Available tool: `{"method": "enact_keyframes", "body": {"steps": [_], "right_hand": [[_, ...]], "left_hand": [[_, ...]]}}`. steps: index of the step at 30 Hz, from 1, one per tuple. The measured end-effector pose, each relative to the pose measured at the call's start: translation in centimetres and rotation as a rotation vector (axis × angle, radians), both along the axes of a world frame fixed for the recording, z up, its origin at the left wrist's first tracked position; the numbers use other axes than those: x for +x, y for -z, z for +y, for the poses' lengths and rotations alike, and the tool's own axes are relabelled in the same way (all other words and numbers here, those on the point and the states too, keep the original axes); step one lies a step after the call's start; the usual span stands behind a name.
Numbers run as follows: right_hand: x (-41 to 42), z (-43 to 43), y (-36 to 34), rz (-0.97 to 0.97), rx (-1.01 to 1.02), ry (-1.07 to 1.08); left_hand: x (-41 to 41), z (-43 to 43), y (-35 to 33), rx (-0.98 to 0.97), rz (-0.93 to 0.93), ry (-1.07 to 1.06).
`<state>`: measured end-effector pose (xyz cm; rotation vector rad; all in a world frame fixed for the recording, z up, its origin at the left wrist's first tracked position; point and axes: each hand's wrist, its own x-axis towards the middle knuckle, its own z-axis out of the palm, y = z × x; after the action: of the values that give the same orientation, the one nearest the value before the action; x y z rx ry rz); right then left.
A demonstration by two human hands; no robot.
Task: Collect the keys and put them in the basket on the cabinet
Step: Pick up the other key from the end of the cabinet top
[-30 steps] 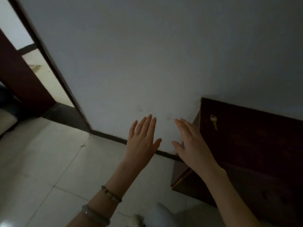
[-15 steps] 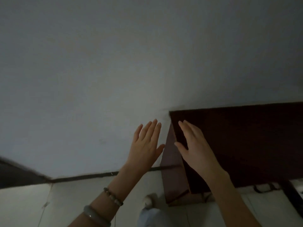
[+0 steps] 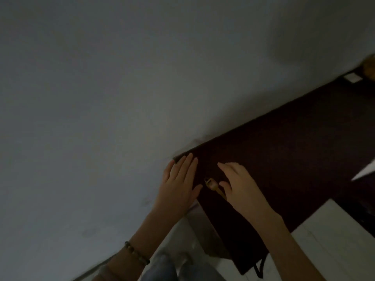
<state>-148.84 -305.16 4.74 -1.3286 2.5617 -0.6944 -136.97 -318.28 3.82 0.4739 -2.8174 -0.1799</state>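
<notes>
A brass key (image 3: 213, 185) lies on the dark wooden cabinet top (image 3: 294, 151) near its left end. My left hand (image 3: 180, 183) is flat and open over the cabinet's left corner, just left of the key. My right hand (image 3: 239, 185) hovers open right of the key, thumb almost touching its shaft; the key's tip is hidden behind that thumb. A brownish thing that may be the basket (image 3: 370, 67) shows at the far right edge, cut off by the frame. The scene is dim.
A grey wall (image 3: 121, 88) runs behind the cabinet. A small white card-like object (image 3: 352, 78) lies at the cabinet's far end. Pale floor tiles (image 3: 328, 236) show in front of the cabinet, and a dark strap (image 3: 261, 266) hangs at its lower front edge.
The view swung right and tilted, and both hands moved forward over the cabinet. The key, hidden half a second ago, now lies between my hands.
</notes>
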Motion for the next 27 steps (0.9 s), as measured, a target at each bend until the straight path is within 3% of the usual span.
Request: {"method": "enact_keyframes", "body": {"steps": [17, 27], "right_hand": [[2.0, -2.8, 4.6, -0.015, 0.068, 0.29], [2.3, -4.2, 5.1, -0.047, 0.184, 0.456]], "left_hand": [[-2.4, -4.8, 4.1, 0.083, 0.018, 0.413], [-2.0, -5.7, 4.4, 0.086, -0.014, 0.521]]}}
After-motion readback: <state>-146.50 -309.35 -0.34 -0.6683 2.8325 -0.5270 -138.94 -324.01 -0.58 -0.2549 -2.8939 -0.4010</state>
